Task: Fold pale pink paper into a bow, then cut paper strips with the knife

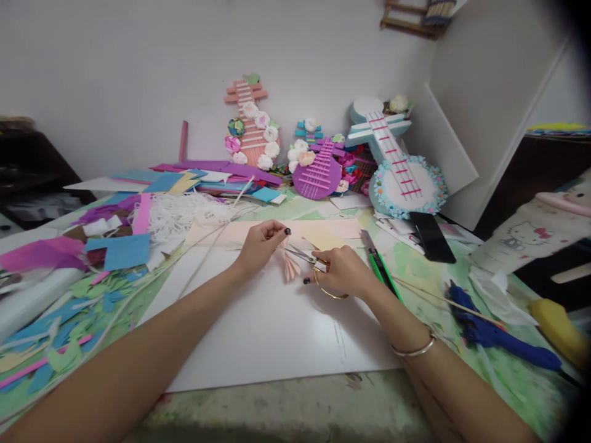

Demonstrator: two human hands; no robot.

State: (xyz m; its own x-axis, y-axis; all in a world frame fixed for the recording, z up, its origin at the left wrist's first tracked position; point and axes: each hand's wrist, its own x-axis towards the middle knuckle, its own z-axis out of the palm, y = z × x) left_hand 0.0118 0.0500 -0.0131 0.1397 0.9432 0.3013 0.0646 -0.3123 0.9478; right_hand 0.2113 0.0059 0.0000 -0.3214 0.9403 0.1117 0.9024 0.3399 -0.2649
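Two hands of yours are occupied: the left hand (262, 246) pinches the gathered peach paper (290, 269) near its top, and the right hand (345, 269) has its grip closed around the scissors (306, 257). The paper is between your hands, its folds spread like a small fan above the white board (258, 332). The blades point toward the paper and your left fingertips, very near to both; whether they touch the paper, I cannot tell. I judge this the main danger: if your right wrist turns a little, the tips can nick a finger or cut the folds too deep. If your left grip becomes loose, the folds may slide and open unequally.

Farther out, the green utility knife (379, 269) lies beside your right forearm, which could push it. The blue glue gun (501, 343) is also near that arm; if it is hot, a wide sweep may burn you. On your left, paper scraps (67, 355) crowd the worktop (258, 412), and small pieces could mix with your work.
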